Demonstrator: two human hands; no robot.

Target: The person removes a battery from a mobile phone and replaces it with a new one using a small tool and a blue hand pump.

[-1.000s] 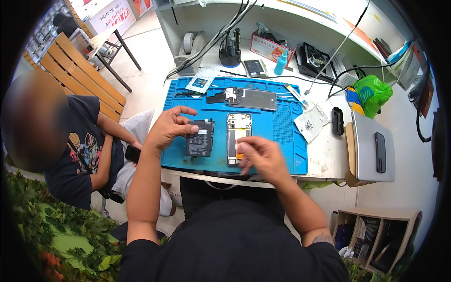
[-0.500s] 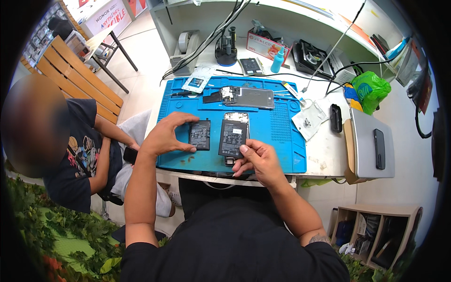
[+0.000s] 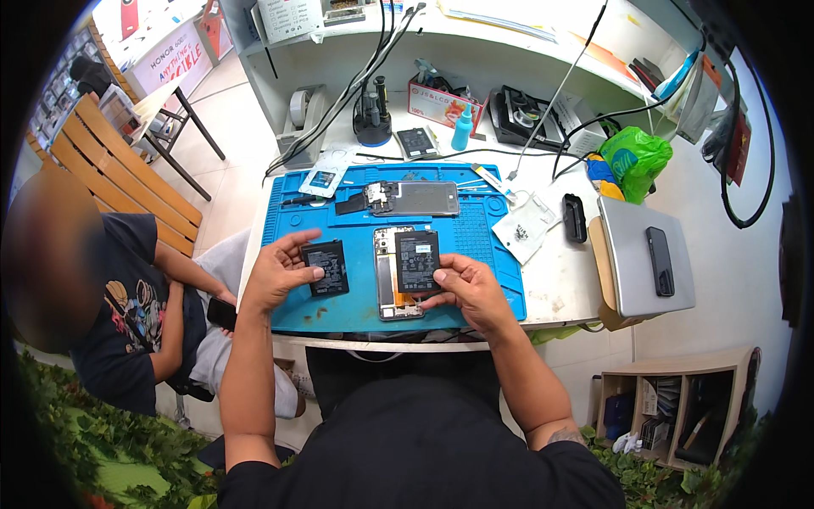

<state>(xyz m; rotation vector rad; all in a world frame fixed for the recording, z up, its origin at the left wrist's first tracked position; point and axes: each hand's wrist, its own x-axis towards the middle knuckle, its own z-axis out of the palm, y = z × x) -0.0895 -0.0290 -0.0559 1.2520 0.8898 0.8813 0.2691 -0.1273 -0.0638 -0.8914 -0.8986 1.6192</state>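
My left hand pinches a black phone battery by its left edge, thumb on the face; the battery sits tilted over the left part of the blue repair mat. In my right hand, thumb and fingers grip a second black phone battery with a small white label. This one hovers over the right side of an opened phone, hiding part of it. The phone lies on the mat, its circuit board and an orange ribbon showing. Beyond it lies another opened phone.
A screwdriver stand, a light blue bottle and a red and white box stand at the back. On the right are a black case and a dark phone on a closed laptop. A seated person is close on the left.
My left hand has closed on the left battery and tilted it. The right battery has shifted rightward off the phone, baring its inside. The whole view has shifted slightly.
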